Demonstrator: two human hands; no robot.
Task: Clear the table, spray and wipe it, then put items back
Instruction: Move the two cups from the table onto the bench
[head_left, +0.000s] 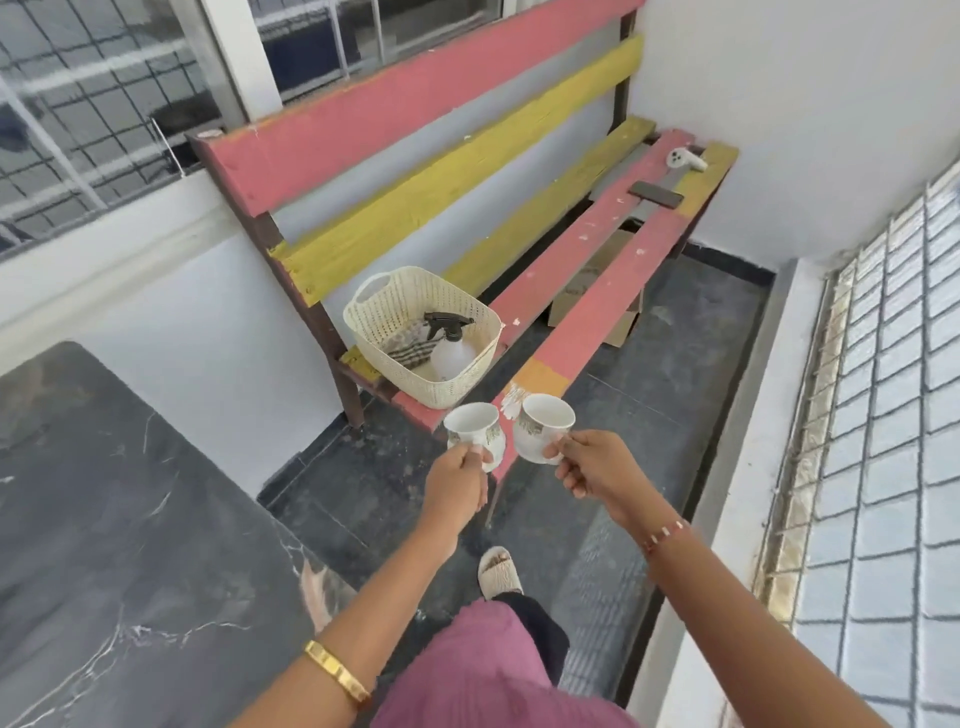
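Note:
My left hand (457, 483) grips a white cup with a leaf pattern (475, 428) by its handle. My right hand (597, 467) holds a second matching white cup (543, 426) the same way. Both cups hang upright just above the near end of the pink and yellow bench (587, 312). On the bench's near end stands a cream woven basket (395, 301). Inside it lie a clear spray bottle with a black trigger (451, 348) and a checked cloth (410, 351). The dark marble table (114, 545) fills the lower left.
A black phone (655, 194) and a white controller (684, 158) lie at the bench's far end. A cardboard box (597, 291) sits under the bench. White walls close in on the left and far side, a raised ledge with a grille on the right. My sandalled foot (500, 571) stands on the dark floor.

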